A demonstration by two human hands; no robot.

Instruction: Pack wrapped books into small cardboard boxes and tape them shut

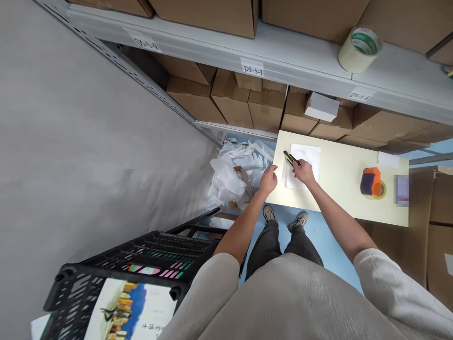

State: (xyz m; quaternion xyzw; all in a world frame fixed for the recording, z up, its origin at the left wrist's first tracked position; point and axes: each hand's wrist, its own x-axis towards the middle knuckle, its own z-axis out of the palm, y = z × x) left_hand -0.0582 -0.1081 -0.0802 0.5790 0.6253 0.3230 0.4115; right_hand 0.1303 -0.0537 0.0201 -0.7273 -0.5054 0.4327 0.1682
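Note:
My right hand is closed around a black and yellow utility knife, over a white rectangular packet or stack of paper lying flat on the pale yellow table. The knife's front end points to the upper left. Whether its blade is out is too small to tell. At the table's left edge is my left hand, holding nothing that I can see, with its thumb and fingers apart.
An orange tape dispenser sits on the table's right half. Cardboard boxes fill the shelves, and a tape roll stands on the upper beam. Paper scraps cover the floor at left. A black crate holds a picture book.

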